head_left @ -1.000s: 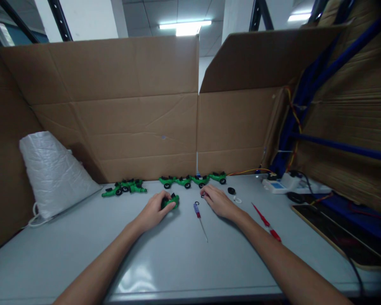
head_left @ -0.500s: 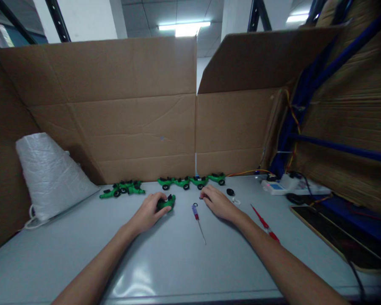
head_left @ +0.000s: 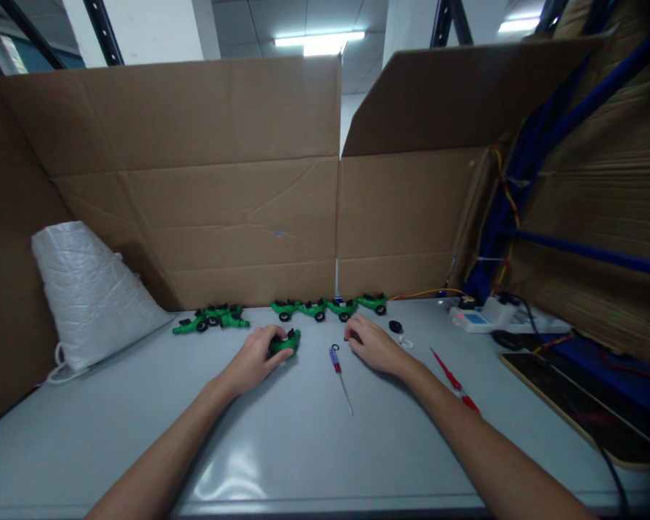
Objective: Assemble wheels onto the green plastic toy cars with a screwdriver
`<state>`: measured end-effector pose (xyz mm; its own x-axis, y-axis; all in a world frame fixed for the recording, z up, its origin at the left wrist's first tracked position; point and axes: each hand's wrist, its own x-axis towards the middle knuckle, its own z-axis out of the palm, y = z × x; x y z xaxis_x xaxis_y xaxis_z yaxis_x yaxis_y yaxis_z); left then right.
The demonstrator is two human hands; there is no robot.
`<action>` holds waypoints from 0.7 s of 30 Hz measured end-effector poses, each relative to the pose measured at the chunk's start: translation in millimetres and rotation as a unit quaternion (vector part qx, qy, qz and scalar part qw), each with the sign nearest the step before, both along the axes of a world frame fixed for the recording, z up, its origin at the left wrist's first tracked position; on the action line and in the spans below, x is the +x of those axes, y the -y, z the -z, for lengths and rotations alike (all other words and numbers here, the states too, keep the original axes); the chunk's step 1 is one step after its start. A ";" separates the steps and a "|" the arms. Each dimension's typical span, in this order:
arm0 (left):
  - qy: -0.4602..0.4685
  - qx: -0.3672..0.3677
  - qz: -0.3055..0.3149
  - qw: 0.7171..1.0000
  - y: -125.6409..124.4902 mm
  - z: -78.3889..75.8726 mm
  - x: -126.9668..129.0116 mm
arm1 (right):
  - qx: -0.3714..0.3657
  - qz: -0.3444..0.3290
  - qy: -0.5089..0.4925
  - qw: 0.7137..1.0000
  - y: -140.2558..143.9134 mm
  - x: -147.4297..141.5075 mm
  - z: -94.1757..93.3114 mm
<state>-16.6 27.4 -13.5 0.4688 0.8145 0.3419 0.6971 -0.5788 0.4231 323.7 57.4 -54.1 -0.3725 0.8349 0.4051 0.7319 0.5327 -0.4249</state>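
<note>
Grey surface (head_left: pixel 303 448), bare near me, both forearms reaching forward over it. Left hand (head_left: pixel 257 357) was curled over a small green toy (head_left: pixel 284 342), fingers wrapped on its near side, thumb side pressing it to the surface; I'd call that a closed grip. Toy sat at the fingertips, slightly right of the hand, long axis roughly left-right. Right hand (head_left: pixel 376 347) lay palm down, fingers loosely bent, tips at a small dark part (head_left: pixel 352 337); I couldn't tell if it was pinching it or just touching. Between the hands: purple-handled screwdriver (head_left: pixel 339 365), shaft pointing back toward me, handle end away. It lay nearer the right hand, just left of it. Red-handled screwdriver (head_left: pixel 452 379) sat right of the right forearm, angled. Just past the right hand: black wheel (head_left: pixel 395 326) and a small white ring (head_left: pixel 405 342). Further back, a row of green toys (head_left: pixel 328 308) along the cardboard wall (head_left: pixel 238 217), another green cluster (head_left: pixel 211 319) to the left. White woven bag (head_left: pixel 89 292) far left, power strip (head_left: pixel 492 314) far right.
</note>
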 end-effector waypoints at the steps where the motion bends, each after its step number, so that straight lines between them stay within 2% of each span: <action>1: -0.002 0.000 -0.001 1.000 0.0 0.0 0.0 | -0.002 -0.004 0.000 1.000 -0.9 1.3 -0.1; 6: -0.008 0.007 -0.001 1.000 0.9 -0.9 -0.6 | -0.010 -0.022 -0.012 1.000 -2.8 8.0 -4.0; 11: -0.010 0.015 0.002 1.000 0.7 -1.0 -1.7 | 0.018 0.013 -0.037 0.999 -1.5 5.6 -6.1; 15: -0.012 0.015 0.010 1.000 -0.5 0.2 -1.4 | 0.018 0.037 -0.053 0.998 -5.8 4.4 0.0; 21: -0.010 0.012 0.007 1.000 1.1 -0.9 -0.3 | -0.013 0.033 -0.055 0.998 -12.6 6.6 9.9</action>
